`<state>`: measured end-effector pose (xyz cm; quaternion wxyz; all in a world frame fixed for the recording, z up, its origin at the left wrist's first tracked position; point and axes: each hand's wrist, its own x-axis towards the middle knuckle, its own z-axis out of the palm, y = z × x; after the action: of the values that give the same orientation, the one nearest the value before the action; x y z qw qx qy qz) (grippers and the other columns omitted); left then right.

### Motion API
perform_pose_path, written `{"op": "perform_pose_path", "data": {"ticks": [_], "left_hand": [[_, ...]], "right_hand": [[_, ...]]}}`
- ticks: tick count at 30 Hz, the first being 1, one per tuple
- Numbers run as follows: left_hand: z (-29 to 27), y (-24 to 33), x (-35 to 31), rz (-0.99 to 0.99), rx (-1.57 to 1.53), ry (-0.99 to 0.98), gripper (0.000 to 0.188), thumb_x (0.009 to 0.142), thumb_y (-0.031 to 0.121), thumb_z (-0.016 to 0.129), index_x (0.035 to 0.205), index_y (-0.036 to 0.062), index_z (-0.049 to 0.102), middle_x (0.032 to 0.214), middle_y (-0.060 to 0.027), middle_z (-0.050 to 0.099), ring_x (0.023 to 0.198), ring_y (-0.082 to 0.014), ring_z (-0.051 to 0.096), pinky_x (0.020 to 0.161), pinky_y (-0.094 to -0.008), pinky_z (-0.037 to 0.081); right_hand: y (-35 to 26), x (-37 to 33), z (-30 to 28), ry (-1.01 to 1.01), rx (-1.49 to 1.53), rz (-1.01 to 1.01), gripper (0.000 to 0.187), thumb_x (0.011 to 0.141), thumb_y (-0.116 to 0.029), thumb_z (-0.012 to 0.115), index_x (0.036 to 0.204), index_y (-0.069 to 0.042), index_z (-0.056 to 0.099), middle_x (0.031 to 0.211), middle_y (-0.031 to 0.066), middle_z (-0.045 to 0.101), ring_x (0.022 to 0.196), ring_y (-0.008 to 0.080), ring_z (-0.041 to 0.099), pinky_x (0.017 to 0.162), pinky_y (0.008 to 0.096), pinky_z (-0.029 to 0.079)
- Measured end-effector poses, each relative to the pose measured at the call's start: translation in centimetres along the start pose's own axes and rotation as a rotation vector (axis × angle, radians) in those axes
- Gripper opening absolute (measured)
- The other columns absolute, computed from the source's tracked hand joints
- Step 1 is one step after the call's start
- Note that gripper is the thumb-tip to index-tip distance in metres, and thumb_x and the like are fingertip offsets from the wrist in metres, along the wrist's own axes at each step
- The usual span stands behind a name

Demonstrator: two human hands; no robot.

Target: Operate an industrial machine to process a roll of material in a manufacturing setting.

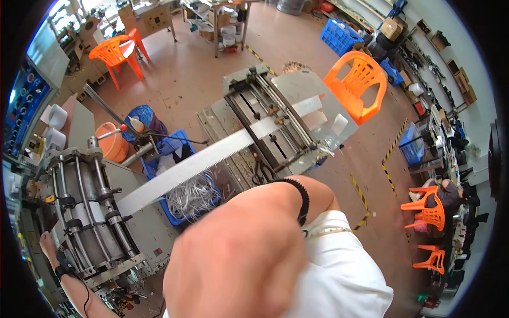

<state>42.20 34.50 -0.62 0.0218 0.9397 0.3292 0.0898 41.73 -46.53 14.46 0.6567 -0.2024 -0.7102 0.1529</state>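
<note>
At the far left, my left hand [49,248] is beside the roller machine [95,217], with a black band on the wrist; its fingers are too small to make out. My bare right arm fills the lower middle, blurred and close. Past a black coiled band [304,199], part of my right hand [321,195] shows near white clothing [344,265], its fingers hidden. From the rollers a long whitish strip [196,163] with a toothed edge stretches to the grey machine with rails [270,119] and passes beneath its bars, away from both hands.
Below the strip is a blue crate [213,204] of tangled clear trimmings. An orange bucket [110,142] and a blue bin [144,119] stand between the machines. An orange chair [360,85] is beyond the grey machine. At left is a control panel [29,100].
</note>
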Motion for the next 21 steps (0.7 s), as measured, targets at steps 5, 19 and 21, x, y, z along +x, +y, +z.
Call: {"op": "perform_pose_path", "data": {"ticks": [5,19,21], "left_hand": [[1.8,3.8,-3.6,0.179,-0.183,0.244,0.025,0.084,0.014,0.055,0.1,0.001,0.068,0.094,-0.0173,0.07,0.093,-0.0292,0.067,0.081,-0.0395,0.051],[-4.2,13.0,-12.8,-0.126,-0.152,0.198,0.022,0.081,0.021,0.055,0.091,0.0118,0.072,0.095,-0.0181,0.069,0.093,-0.0373,0.065,0.08,-0.047,0.052],[-4.3,13.1,-12.3,-0.089,-0.082,0.205,0.021,0.082,0.021,0.055,0.093,0.0119,0.071,0.093,-0.0173,0.069,0.093,-0.0376,0.065,0.078,-0.0479,0.052]], "right_hand": [[2.6,-11.7,-1.3,0.647,-0.137,0.786,0.021,0.095,-0.017,0.058,0.105,0.001,0.062,0.086,0.0026,0.061,0.074,0.0093,0.057,0.068,0.0232,0.049],[-2.1,-38.5,5.7,0.906,-1.822,1.34,0.027,0.079,-0.02,0.069,0.064,-0.003,0.054,0.064,0.0163,0.054,0.062,0.0371,0.055,0.057,0.0452,0.044],[-2.2,-39.4,5.8,0.887,-1.841,1.326,0.027,0.08,-0.018,0.067,0.064,-0.003,0.052,0.064,0.0156,0.052,0.06,0.0362,0.053,0.056,0.045,0.042]]}}
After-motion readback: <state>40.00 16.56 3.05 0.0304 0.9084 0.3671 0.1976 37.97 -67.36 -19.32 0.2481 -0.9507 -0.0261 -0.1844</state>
